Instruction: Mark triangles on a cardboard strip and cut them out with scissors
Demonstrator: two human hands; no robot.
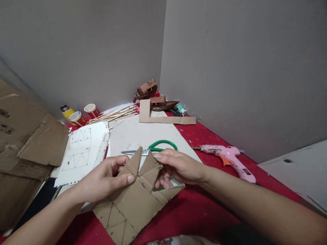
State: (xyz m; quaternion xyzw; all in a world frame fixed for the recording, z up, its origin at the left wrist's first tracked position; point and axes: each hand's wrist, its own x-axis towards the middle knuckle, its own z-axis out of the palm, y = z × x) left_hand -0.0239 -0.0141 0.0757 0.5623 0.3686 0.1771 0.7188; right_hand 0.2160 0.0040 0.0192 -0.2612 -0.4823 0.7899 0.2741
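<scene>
Between my hands is a piece of brown cardboard (pixel 135 200) with pencilled lines, triangles and notches cut along its far edge. My left hand (pixel 109 178) grips its left side, thumb flat on the top face and fingers behind. My right hand (pixel 176 168) pinches a pointed flap at the upper right, with its other fingers curled by the cut notch. Just beyond the cardboard lie scissors (pixel 162 144) with green handles, blades toward the left, partly covered by the cardboard and my right hand.
A pink glue gun (pixel 232 154) lies right on the red cloth (pixel 204 211). To the left are a drawn sheet (pixel 84 136), a ruler (pixel 102 148) and cardboard boxes (pixel 28 146). Behind are wooden sticks (pixel 114 114), paper cups (pixel 78 119), a yellow bottle (pixel 67 112) and an L-shaped cardboard strip (pixel 145 114).
</scene>
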